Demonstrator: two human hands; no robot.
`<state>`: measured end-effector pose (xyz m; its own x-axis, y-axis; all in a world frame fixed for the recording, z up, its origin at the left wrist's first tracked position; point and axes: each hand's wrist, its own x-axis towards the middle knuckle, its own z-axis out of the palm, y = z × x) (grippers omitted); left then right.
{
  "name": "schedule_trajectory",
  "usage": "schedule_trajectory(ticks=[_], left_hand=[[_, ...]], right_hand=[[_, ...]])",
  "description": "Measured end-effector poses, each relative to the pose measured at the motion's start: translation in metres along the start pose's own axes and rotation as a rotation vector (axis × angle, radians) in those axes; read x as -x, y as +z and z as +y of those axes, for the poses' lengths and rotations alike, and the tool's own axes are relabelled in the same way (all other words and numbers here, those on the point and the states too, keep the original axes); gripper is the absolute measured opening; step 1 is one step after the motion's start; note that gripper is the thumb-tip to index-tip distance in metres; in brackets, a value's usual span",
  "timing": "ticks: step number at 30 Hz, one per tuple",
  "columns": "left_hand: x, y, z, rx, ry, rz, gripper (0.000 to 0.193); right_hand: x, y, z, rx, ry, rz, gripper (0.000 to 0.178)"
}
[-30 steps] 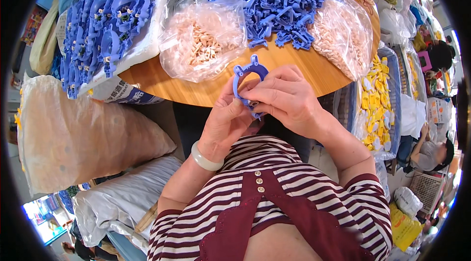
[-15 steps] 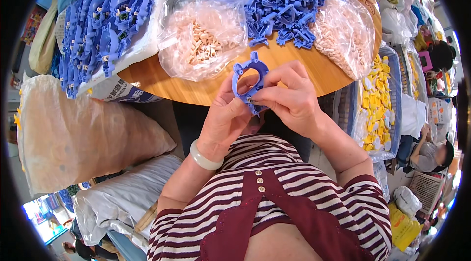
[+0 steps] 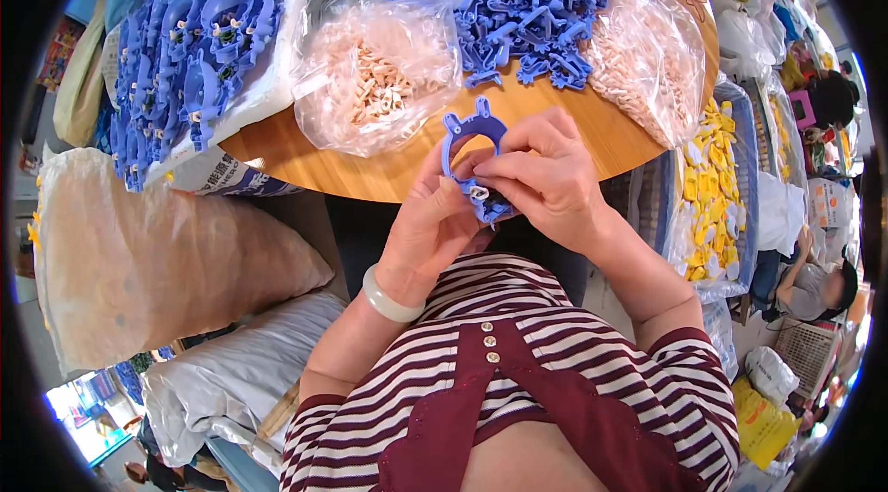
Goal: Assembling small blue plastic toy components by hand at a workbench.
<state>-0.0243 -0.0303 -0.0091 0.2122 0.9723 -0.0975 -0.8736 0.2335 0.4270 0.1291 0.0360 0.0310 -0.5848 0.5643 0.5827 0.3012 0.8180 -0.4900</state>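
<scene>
My left hand (image 3: 424, 224) grips a blue plastic ring-shaped part (image 3: 490, 207) above my lap, just off the table's near edge. Two small prongs stick up from the ring's top. A small white piece and something dark sit in its lower section. The thumb and fingers of my right hand (image 3: 552, 182) are pinched together against the ring's right side. Whether they hold a separate tiny piece is hidden. Beyond my hands, a clear bag (image 3: 375, 90) of small pale pink pieces lies open on the round wooden table (image 3: 370, 176).
Loose blue parts (image 3: 527, 6) are heaped at the table's far side, beside another bag of pale pieces (image 3: 647, 67). Blue rings (image 3: 199, 57) cover a white board at left. Large sacks (image 3: 166, 256) stand below it. A crate of yellow parts (image 3: 712, 187) is at right; a person (image 3: 814, 293) sits beyond.
The blue ring has tilted, so its lower section with the white piece now shows more. My right fingers have shifted slightly upward along its side.
</scene>
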Motion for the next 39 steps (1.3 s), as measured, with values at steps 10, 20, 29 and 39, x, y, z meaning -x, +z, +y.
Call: schedule_trajectory(ticks=[10,20,29,39], left_hand=[[-0.003,0.01,0.003,0.074,-0.036,0.054,0.053],[-0.002,0.002,0.001,-0.059,-0.028,-0.018,0.059],[-0.007,0.009,0.001,-0.031,-0.038,0.014,0.061],[-0.011,0.005,-0.002,0.026,-0.057,-0.041,0.056]], right_hand=[[0.013,-0.039,0.037,-0.129,0.296,0.128,0.01],[0.033,-0.128,0.118,0.573,0.494,0.235,0.016],[0.034,-0.12,0.151,0.418,0.565,0.008,0.01],[0.037,-0.122,0.15,0.39,0.582,-0.034,0.013]])
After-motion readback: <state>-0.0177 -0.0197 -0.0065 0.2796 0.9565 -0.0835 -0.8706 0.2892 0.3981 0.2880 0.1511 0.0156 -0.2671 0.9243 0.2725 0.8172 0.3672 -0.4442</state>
